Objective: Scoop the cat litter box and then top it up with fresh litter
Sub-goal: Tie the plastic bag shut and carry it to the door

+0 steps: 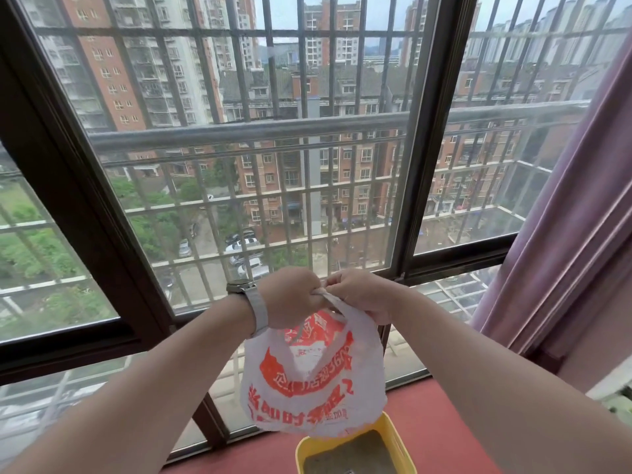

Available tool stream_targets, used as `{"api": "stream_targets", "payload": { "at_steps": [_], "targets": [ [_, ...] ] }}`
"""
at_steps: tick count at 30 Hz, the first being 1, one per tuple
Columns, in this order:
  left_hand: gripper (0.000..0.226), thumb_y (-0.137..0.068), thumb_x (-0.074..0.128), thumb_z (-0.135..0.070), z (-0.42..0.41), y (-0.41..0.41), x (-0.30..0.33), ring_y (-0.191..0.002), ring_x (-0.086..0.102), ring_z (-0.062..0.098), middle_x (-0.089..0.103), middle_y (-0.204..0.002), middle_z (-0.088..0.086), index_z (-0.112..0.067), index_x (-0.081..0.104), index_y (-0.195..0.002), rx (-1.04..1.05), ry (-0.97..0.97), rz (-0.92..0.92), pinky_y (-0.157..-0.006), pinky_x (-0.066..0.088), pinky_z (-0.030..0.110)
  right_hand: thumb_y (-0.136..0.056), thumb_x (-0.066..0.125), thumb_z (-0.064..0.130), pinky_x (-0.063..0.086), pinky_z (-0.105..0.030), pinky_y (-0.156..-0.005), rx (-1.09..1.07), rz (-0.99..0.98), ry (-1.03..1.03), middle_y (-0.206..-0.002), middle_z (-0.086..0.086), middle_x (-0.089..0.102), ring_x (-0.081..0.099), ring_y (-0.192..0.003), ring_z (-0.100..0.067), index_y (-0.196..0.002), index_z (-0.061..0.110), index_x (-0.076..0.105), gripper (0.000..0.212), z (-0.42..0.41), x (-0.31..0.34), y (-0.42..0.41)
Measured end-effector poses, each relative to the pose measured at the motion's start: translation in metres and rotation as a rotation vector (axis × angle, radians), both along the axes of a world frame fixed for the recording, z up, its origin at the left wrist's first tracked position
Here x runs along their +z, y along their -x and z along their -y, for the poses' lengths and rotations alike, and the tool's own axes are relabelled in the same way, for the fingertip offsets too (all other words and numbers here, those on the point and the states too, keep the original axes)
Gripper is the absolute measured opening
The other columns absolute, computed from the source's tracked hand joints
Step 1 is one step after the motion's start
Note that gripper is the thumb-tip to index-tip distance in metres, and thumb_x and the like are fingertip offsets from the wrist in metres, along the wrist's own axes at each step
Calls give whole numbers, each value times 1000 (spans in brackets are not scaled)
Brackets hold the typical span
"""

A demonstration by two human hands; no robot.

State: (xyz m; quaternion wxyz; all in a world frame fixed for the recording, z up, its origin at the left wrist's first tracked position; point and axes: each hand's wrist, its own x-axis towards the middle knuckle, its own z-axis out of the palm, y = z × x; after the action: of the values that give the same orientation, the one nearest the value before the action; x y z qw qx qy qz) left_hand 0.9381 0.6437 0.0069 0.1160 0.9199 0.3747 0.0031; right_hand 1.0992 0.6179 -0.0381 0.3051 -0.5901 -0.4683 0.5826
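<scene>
1. Hands first: your left hand (290,295) and right hand (359,292) both pinch the handles of the white plastic bag (314,378).
2. Bag's hanging over the yellow litter box (393,436), near you on the red floor (441,415).

Both hands (325,297) pinching bag (313,381), litter box (355,451) below

open red sill (444,422) right of yellow litter box (398,436), bag (314,378) overhanging box, window (239,200) behind
</scene>
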Motion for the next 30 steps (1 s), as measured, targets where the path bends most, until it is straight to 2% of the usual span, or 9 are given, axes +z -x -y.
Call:
{"api": "stream_targets", "payload": {
  "at_steps": [4, 8, 11, 14, 19, 23, 25, 27, 30],
  "targets": [
    [27, -92, 62, -47, 5, 5, -13, -61, 51, 9, 52, -74, -11, -22, 54, -101, -19, 36, 108, -52, 38, 25, -89, 63, 8, 51, -46, -87, 204, 47, 122, -83, -11, 67, 64, -78, -26, -86, 8, 69, 7, -5, 1, -8],
    [23, -93, 65, -39, 6, 5, -20, -59, 54, 8, 60, -73, -6, -20, 55, -86, -77, 105, 236, -53, 42, 23, -93, 57, 3, 57, -32, -72, 321, -42, 170, -85, -10, 67, 67, -73, -20, -92, 8, 69, 13, -3, 7, -15],
    [29, -94, 66, -26, 0, 9, -20, -47, 59, 13, 66, -60, -2, -18, 56, -68, 38, 344, 488, -51, 48, 27, -95, 52, -1, 59, -32, -73, 250, -208, 149, -90, -12, 68, 67, -78, -22, -97, 7, 69, 19, 4, 13, -19],
    [28, -93, 67, -22, -4, 9, -18, -47, 58, 15, 65, -58, -4, -14, 63, -67, 101, 588, 598, -50, 49, 27, -92, 46, -6, 57, -35, -76, 196, -248, 96, -87, -13, 69, 66, -79, -25, -93, 2, 70, 25, 11, 17, -21],
    [36, -97, 60, -15, -1, 1, -19, -47, 48, 19, 57, -58, 8, -8, 61, -62, 257, 1036, 849, -44, 42, 24, -85, 46, 1, 45, -27, -61, -176, 228, -287, -71, -2, 60, 55, -67, -16, -82, 8, 66, 21, 10, 15, -12],
    [34, -101, 51, -13, -2, -7, -19, -45, 51, 15, 53, -60, 9, -5, 57, -68, 390, 1129, 1042, -44, 45, 23, -88, 51, 5, 42, -25, -54, -550, 197, -641, -61, 2, 57, 50, -55, -11, -76, 11, 64, 19, 28, 13, -8],
    [32, -102, 49, -15, -6, -9, -20, -47, 52, 15, 53, -62, 6, -5, 59, -72, 412, 1166, 1089, -47, 47, 23, -93, 56, 18, 45, -29, -56, -439, 228, -652, -65, -1, 61, 54, -56, -11, -82, 10, 64, 16, 39, 11, -6],
    [34, -102, 50, -20, -8, -10, -23, -54, 55, 17, 54, -63, 7, -7, 60, -72, 388, 1198, 1062, -54, 48, 26, -92, 62, 37, 49, -27, -60, -225, 307, -574, -76, 2, 68, 61, -62, -8, -91, 21, 64, 16, 45, 9, -1],
    [33, -101, 52, -22, -9, -13, -25, -65, 56, 23, 57, -70, 12, -5, 61, -74, 357, 1196, 1029, -67, 47, 35, -90, 67, 30, 51, -26, -61, -190, 260, -548, -77, 3, 69, 64, -64, -8, -91, 26, 65, 5, 40, 1, 6]
  ]
}}
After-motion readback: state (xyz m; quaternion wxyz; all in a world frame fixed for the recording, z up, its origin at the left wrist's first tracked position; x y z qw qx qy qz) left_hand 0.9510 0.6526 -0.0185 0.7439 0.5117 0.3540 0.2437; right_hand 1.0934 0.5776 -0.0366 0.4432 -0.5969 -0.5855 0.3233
